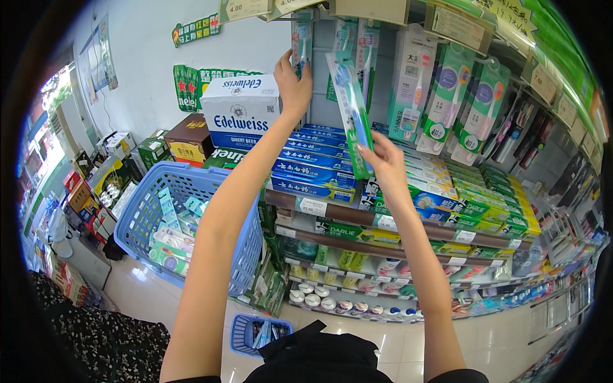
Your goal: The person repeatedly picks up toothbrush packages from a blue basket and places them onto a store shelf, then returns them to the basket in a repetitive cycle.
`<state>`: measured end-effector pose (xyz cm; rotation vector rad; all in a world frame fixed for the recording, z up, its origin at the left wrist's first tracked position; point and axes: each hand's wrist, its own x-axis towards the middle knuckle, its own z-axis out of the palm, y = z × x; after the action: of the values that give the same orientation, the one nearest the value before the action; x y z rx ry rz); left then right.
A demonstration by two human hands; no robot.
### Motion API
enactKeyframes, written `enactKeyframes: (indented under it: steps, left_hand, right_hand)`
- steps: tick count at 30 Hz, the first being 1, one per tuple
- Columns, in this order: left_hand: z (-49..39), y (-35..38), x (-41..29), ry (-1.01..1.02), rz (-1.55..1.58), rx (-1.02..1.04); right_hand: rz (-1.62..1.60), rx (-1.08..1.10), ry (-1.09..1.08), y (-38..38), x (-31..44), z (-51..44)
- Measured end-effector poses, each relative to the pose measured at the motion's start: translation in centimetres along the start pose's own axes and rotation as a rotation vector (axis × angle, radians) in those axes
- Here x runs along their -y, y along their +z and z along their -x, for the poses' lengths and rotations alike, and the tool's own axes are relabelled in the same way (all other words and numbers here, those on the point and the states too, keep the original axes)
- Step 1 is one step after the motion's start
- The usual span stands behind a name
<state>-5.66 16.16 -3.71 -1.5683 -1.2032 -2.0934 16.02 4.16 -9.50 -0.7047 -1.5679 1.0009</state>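
My right hand (385,158) grips the lower end of a green-and-clear toothbrush pack (352,115), which stands tilted in front of the hanging display. Up at the left end of the display, my left hand (293,86) is at a packaged toothbrush (302,40) on a hook; its fingers touch the pack's edges, and whether they grip it is unclear. Beside it hang more toothbrush packs (368,62), and farther right are larger packs with pink brushes (448,95). Below my hands lie rows of blue toothpaste boxes (311,174).
A blue plastic basket (139,210) with packaged toothbrushes (170,256) is at the left, near a white-and-blue beer carton (242,112). A smaller blue basket (236,335) stands on the floor. Price tags (313,206) line the shelf edges. Someone's dark patterned clothing (105,330) shows lower left.
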Motion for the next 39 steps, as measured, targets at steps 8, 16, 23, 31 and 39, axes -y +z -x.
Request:
enactKeyframes:
  steps: [8,16,23,31,39]
  left_hand:
    - [-2.3,0.5,-5.0,-0.148,0.451,0.196]
    - [-2.7,1.3,-7.2,-0.123,0.237,0.347]
    - [-3.4,2.1,-6.0,0.023,0.047,0.36]
    - [-3.9,2.5,-4.7,-0.058,-0.1,0.473]
    - [-2.4,2.0,-5.2,-0.169,-0.193,0.568]
  right_hand:
    - [0.252,-0.101,-0.176,3.1,2.5,-7.9]
    - [0.184,-0.353,-0.222,4.3,1.2,-9.3]
    - [0.137,-0.42,-0.124,5.7,2.1,-8.3]
    - [0.246,-0.444,0.063,6.7,0.7,-10.8]
    - [0.329,-0.341,0.072,6.0,-1.6,-12.4]
